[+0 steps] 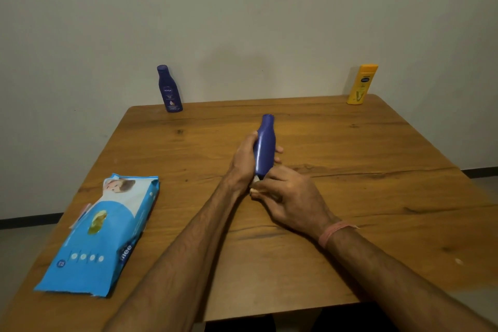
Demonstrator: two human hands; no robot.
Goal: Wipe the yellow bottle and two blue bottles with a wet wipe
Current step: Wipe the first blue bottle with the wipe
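- Scanning left to right: wipes pack (101, 232) lies flat on the near-left part of the table (377, 197), flap side up, nobody touching it.
- First blue bottle (169, 89) stands upright at the far-left edge by the wall, label facing the camera, well apart from both hands. Can't tell from here whether it has been wiped.
- Left hand (244, 160) is wrapped around the second blue bottle (265, 147), fingers curled round its body, cap pointing away from the person. Bottle is held over the table centre, tilted, base toward the person.
- Right hand (288, 195) sits at the bottle's base, fingers bunched on a small white wad, the wet wipe (256, 183). Only a sliver shows, so how much is folded inside the hand is unclear.
- Yellow bottle (362, 83) stands upright at the far-right corner, untouched, well apart from the hands.
- Status, my read: wiping of the held blue bottle is in progress, working at the base end.
- Left to do, likely: rest of this bottle, then whichever standing bottles aren't done. Neither shows visible wetness, so the count of finished ones is unknown.
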